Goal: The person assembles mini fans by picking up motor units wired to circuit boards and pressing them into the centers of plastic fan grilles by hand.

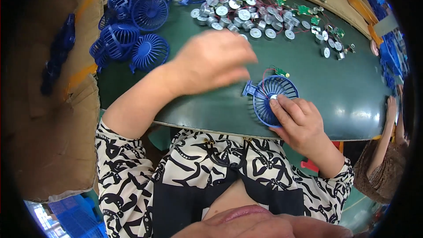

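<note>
My right hand (300,121) grips a round blue fan cage (263,109) close to the table's near edge. Its thumb and fingers lie at the small whitish motor (273,97) in the cage's middle. Thin red wires run from there to a green circuit board (280,71) at the far rim. A hinge-like blue tab juts from the cage's left side. Up and to the left, my left hand (216,57) hangs over the table, apart from the cage. Motion smears its fingers, so I cannot make out whether it holds anything.
Blue fan cages (150,53) are heaped at the far left. Many silver motors (244,15) with red wires and green boards (304,9) lie at the back. Cardboard (83,105) borders the green table (198,110). Another person's arm (387,121) shows at the right.
</note>
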Tool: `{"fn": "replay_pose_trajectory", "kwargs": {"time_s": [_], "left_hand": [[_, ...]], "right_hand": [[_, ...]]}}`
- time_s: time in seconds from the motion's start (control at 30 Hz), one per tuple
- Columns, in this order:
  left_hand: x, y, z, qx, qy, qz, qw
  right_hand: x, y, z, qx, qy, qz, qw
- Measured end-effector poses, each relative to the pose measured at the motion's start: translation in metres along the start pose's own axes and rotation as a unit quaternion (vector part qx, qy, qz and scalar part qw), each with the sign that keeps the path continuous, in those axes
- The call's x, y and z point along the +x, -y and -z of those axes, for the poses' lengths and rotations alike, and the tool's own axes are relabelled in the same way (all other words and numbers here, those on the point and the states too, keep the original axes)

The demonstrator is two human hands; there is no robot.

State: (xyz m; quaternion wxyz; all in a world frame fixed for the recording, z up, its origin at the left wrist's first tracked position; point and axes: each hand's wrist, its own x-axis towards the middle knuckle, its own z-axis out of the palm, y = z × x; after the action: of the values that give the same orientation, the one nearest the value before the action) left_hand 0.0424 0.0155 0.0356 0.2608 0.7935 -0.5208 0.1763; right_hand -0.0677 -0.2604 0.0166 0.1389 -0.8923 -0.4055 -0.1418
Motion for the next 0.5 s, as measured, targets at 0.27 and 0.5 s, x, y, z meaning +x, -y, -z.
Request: {"fn": "replay_pose_trajectory", "kwargs": {"time_s": [0.27,0.5], "left_hand": [[-0.029,0.071,0.054,0.404,0.091,0.365,0.834],[-0.042,0.092,0.041,0.4,0.152,0.346,0.835]], "right_hand": [[0.0,-0.002,-0.008,-0.017,-0.002,0.032,0.999],[-0.036,-0.024,0.001,-0.096,-0.141,-0.098,0.98]]}}
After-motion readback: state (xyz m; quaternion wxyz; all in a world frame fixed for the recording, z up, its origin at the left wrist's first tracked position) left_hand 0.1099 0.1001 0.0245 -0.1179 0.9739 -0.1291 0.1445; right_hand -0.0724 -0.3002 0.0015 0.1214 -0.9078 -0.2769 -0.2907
